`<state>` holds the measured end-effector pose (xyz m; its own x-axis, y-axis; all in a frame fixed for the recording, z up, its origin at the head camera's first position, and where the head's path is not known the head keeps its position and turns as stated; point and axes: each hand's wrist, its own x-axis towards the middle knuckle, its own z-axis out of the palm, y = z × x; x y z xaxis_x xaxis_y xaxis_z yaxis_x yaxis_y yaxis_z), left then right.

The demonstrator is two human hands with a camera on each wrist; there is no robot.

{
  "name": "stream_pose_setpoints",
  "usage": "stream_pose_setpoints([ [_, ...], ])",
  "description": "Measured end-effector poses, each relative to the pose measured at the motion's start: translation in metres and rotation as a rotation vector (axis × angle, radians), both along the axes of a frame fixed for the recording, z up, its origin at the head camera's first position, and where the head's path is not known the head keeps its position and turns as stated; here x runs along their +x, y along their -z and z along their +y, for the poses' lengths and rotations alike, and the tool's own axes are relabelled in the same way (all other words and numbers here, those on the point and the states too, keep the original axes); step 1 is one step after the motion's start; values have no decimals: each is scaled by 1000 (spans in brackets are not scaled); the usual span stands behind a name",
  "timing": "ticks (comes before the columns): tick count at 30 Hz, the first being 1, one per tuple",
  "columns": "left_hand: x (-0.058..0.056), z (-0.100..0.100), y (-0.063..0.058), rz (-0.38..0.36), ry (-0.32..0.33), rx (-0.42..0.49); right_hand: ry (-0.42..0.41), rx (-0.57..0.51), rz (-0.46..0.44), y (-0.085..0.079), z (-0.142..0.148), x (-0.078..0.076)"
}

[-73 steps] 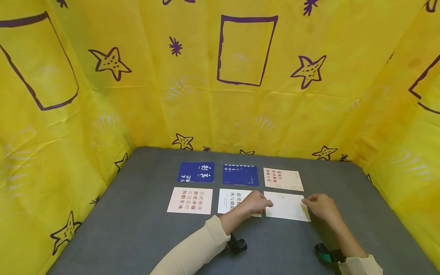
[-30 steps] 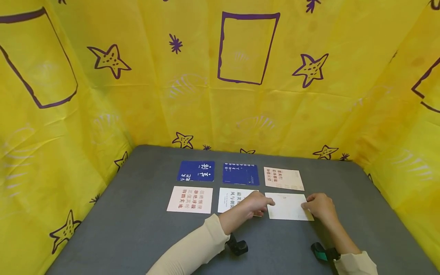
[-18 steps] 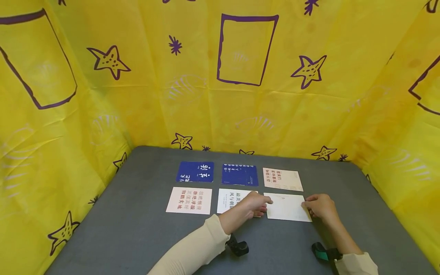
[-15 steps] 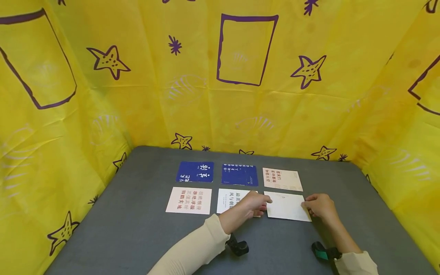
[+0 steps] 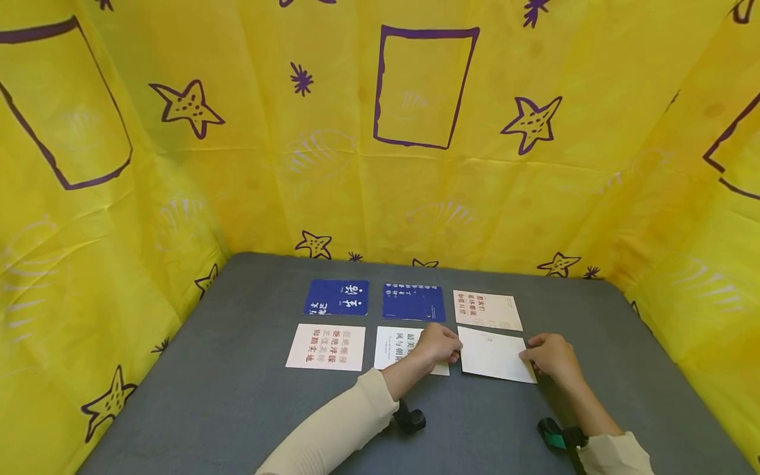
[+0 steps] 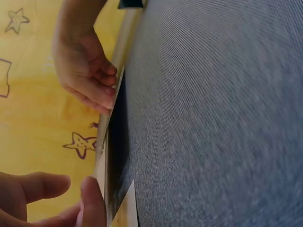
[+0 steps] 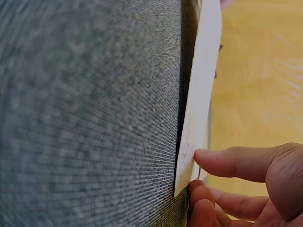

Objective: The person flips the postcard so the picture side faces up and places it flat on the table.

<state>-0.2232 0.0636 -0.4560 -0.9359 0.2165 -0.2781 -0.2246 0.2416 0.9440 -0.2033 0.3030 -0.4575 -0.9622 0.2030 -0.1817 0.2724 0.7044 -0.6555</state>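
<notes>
An off-white card (image 5: 495, 356) is tilted off the dark grey table, dark shadow beneath it in both wrist views. My right hand (image 5: 555, 356) pinches its right edge; the right wrist view shows the thumb (image 7: 222, 163) on one face and curled fingers behind it. At the card's left edge is my left hand (image 5: 436, 345), its fingertips right by the corner. In the left wrist view its thumb and finger (image 6: 92, 198) stand apart, with a gap between them. Below that hand lies a white card with dark lettering (image 5: 392, 343), partly hidden by it.
To the left lies a pale pink card (image 5: 326, 346) with red lettering. Behind, in a row, are a blue card (image 5: 337, 297), a second blue card (image 5: 413, 302) and a cream card (image 5: 488, 310). Yellow patterned curtain (image 5: 344, 185) encloses the table (image 5: 237, 402).
The left hand has drawn back slightly to the left, off the off-white card's face. That card's left end has risen a little; the right hand keeps its pinch almost in place.
</notes>
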Motion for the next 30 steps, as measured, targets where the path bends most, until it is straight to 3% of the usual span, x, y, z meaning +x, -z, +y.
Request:
stream_pose_setpoints([
  [10,-1,6,1,-63,-22,110,-9,8,5,0,1,-1],
  [18,-2,9,3,-111,-68,139,-30,10,-9,-2,3,0],
  [30,-8,3,3,-184,-31,166,-30,-69,-59,-2,10,1],
])
